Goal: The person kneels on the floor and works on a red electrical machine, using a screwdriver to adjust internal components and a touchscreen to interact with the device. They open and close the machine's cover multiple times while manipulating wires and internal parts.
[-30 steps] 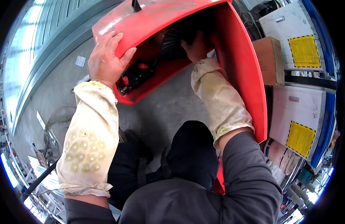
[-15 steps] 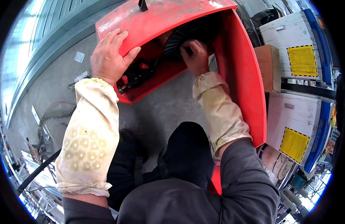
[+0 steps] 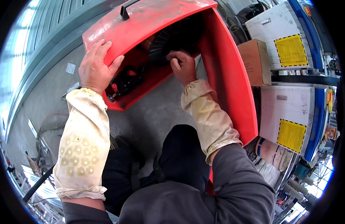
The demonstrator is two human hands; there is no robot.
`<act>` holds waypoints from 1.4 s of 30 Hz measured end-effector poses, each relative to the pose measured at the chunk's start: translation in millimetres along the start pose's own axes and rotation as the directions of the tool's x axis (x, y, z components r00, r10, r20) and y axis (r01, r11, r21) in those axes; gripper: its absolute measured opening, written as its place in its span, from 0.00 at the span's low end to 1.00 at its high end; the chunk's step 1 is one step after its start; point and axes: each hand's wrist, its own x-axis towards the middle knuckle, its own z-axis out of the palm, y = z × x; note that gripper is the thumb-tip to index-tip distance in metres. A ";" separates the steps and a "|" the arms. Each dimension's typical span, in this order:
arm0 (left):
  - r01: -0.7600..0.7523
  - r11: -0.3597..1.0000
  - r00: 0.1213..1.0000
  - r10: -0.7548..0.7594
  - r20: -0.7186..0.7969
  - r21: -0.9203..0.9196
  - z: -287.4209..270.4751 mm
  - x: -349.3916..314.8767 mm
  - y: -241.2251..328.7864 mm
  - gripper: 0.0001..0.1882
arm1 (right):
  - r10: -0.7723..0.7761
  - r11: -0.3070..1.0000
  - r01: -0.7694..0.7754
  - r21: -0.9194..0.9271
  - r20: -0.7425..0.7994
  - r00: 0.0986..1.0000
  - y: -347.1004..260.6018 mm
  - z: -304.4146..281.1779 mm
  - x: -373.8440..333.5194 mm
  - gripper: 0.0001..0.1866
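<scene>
A red metal housing (image 3: 142,18) with an open side stands in front of me. My left hand (image 3: 94,69) lies along its near left edge, fingers stretched over the top panel and thumb apart. Inside the opening sits a black ribbed round part (image 3: 160,46), partly in shadow. Beside its near right side is my right hand (image 3: 183,66), fingers curled in toward the palm; what they hold, if anything, is hidden. A dark mechanism with red knobs (image 3: 124,83) fills the left part of the housing. Pale sleeve covers are on both my forearms.
The housing's tall red side panel (image 3: 232,78) rises right of my right arm. Past it are a cardboard box (image 3: 254,61) and white cabinets (image 3: 288,106) with yellow labels. A black handle (image 3: 124,12) sticks up from the housing top. Grey floor (image 3: 142,115) shows below.
The view has shifted, so the housing and both hands appear further left and slightly lower. My right hand has curled more and drawn back a little from the black ribbed part. My left hand stays on the housing.
</scene>
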 end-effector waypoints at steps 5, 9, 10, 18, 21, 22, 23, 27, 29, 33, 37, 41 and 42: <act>-0.045 0.998 0.999 0.045 -0.013 -0.051 12.7 13.2 14.4 0.30 | 0.368 0.925 -0.294 0.242 -0.365 0.856 84.7 -28.1 6.5 0.20; -0.044 0.999 0.999 0.044 -0.019 0.016 -0.4 -0.4 -1.9 0.30 | 0.789 0.496 -0.716 0.491 0.088 0.607 -4.2 -1.7 29.1 0.31; -0.039 0.999 0.999 0.039 -0.017 0.001 -0.4 -0.3 -1.2 0.30 | 0.801 0.485 -0.734 0.476 0.095 0.591 -12.9 -0.1 36.4 0.32; -0.048 0.998 0.999 0.047 -0.025 -0.041 1.8 5.8 -3.3 0.28 | -0.435 0.816 0.365 -0.448 -0.061 0.898 8.7 -7.1 35.5 0.25; -0.048 0.998 0.999 0.047 -0.021 -0.040 -2.5 4.9 -3.0 0.28 | -0.041 0.980 -0.018 -0.200 -0.285 0.958 21.9 3.4 37.0 0.22; -0.053 0.998 0.998 0.052 -0.027 -0.046 -2.2 6.2 -1.0 0.28 | 0.122 0.961 -0.179 -0.213 -0.258 0.958 35.9 2.2 45.8 0.21; -0.067 0.996 0.997 0.065 -0.031 -0.063 1.8 9.5 3.3 0.28 | 0.242 0.945 -0.288 -0.154 -0.263 0.934 54.6 0.7 49.2 0.21; -0.076 0.996 0.997 0.075 -0.015 -0.051 6.2 6.9 0.8 0.28 | 0.521 0.851 -0.493 0.182 -0.173 0.836 50.8 14.4 46.6 0.23; -0.074 0.996 0.997 0.072 -0.037 -0.046 1.6 5.3 -1.9 0.28 | -0.041 0.963 -0.015 -0.269 -0.200 0.979 23.9 10.3 37.8 0.25; -0.071 0.997 0.997 0.069 -0.036 -0.044 1.4 5.2 -0.2 0.28 | -0.383 0.700 0.371 -0.610 0.118 0.916 8.8 -12.0 31.4 0.32; -0.072 0.996 0.997 0.070 -0.040 -0.054 3.1 7.1 2.2 0.28 | 0.004 0.996 -0.031 -0.083 -0.303 0.953 23.5 -1.5 34.0 0.29; -0.076 0.996 0.997 0.075 -0.029 -0.047 4.0 8.0 3.4 0.28 | 0.160 0.986 -0.169 0.005 -0.342 0.926 35.7 7.6 45.2 0.31; -0.077 0.995 0.997 0.076 -0.032 -0.056 4.2 9.0 4.0 0.28 | 0.147 0.987 -0.158 -0.011 -0.320 0.936 37.3 8.5 45.2 0.32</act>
